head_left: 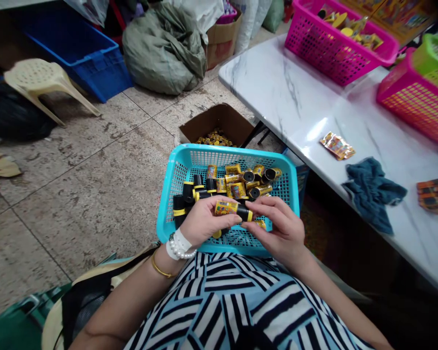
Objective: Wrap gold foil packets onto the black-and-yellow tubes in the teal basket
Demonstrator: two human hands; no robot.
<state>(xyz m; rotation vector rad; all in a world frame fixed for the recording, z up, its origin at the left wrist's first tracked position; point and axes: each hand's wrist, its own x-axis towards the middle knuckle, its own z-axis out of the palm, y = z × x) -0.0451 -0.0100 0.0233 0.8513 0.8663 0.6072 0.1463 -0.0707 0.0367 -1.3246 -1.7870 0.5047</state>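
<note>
"Containers?"
"Your turquoise basket (233,150); beyond it, a cardboard box (233,120)."
"And my hands?"
"Your left hand (203,219) and right hand (282,231) hold 1 yellow-black cylinder (227,208) above the basket's other cylinders (236,190); the box has small yellow pieces (217,139)."

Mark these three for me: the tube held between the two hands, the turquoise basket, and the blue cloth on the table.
Tube (225,208): head view, on its yellow printed side.
Turquoise basket (165,204): head view, on its left rim.
Blue cloth (373,190): head view, around its middle.
</note>
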